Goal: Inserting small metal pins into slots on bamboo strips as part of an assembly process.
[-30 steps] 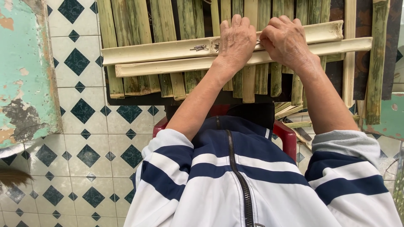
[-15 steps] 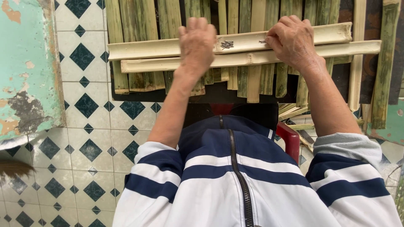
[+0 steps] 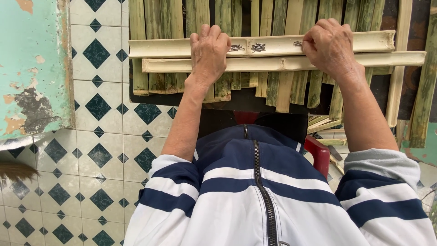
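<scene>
Two pale split-bamboo rails lie crosswise over a row of green bamboo slats (image 3: 227, 27): the upper rail (image 3: 273, 44) is a trough with its hollow side up, and the lower rail (image 3: 273, 64) lies just beside it, nearer the person. The left hand (image 3: 209, 52) rests palm down across both rails, its fingers curled over the upper rail's far edge, so its grip is a loose press on the bamboo and not a pinch. The right hand (image 3: 330, 45) sits on the upper rail farther right, fingers bunched together at the trough; whether they pinch a nail cannot be told. Small dark nails (image 3: 248, 47) lie loose in the trough between the two hands, with a few more just beside the right fingertips. The slats hang over a dark board, with a red stool (image 3: 318, 155) below the right forearm. Tiled floor (image 3: 91, 150) with dark diamonds spreads on the left, beside a peeling teal wall (image 3: 27, 64).
</scene>
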